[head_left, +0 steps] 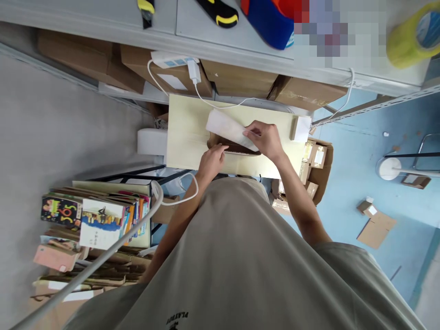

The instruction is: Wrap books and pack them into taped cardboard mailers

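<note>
Pinching one end of a long white sheet of paper (225,127), the right hand (266,140) has its thumb and fingers closed on the sheet's right end, and the paper slants up and to the left from that grip. The sheet lies over a flat brown cardboard box (237,148), which sits in the middle of a pale wooden tabletop (185,137) just in front of the person's body. The left hand (211,160) is on the near left corner of that box with its fingers bent down against the edge; whether it grips the box or only presses on it cannot be told.

A small white carton (301,128) stands at the right end of the tabletop, well apart from the hands. A thin white cable (220,104) runs across the far edge of the table up to a white plug (193,71) in a white power strip (172,59). A white roll (151,142) lies just beside the table's left end.

To the right, an open brown carton (325,158) holds several small boxes. To the left, a stack of coloured books (96,215) lies on a black frame. On the blue floor (360,137) lie flat scraps of cardboard (376,228). On the grey shelf (206,36) at the top sit a yellow-green roll of tape (407,41) and a black and yellow tool (220,11).
</note>
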The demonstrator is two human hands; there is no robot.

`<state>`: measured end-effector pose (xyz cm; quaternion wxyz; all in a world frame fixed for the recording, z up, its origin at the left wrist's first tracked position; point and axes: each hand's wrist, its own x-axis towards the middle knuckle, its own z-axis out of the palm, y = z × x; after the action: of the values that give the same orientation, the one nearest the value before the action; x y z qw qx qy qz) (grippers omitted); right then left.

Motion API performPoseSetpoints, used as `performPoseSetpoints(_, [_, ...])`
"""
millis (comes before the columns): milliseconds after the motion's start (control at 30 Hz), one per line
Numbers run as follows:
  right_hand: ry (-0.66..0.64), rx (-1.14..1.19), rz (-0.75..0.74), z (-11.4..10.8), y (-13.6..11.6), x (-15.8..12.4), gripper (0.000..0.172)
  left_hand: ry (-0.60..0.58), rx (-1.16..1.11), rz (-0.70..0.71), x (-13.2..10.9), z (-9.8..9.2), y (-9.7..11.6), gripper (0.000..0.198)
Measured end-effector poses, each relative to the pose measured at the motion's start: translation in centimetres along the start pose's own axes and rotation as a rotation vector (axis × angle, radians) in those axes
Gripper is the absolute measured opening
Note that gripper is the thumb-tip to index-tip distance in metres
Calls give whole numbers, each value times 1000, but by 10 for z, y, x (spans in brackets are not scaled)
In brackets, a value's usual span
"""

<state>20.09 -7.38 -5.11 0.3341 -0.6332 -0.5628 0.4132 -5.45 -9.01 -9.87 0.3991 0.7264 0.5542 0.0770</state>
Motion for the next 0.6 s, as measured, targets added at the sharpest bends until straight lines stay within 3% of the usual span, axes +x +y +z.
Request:
performPoseSetpoints(67, [-93,-174,11,14,11,7,8,-9,12,-32,-4,3,0,50])
performPoseSetpoints(233, [-231,-468,84,47,33,12,19,-33,51,-61,-8,1,-2,57])
performPoseSetpoints(467, [-303,-613,188,71,45,0,33,23,44,9,-7,2,-6,64])
performPoseSetpoints(600, [-373,-593,219,71,49,-8,44,45,44,30,-5,6,-6,66])
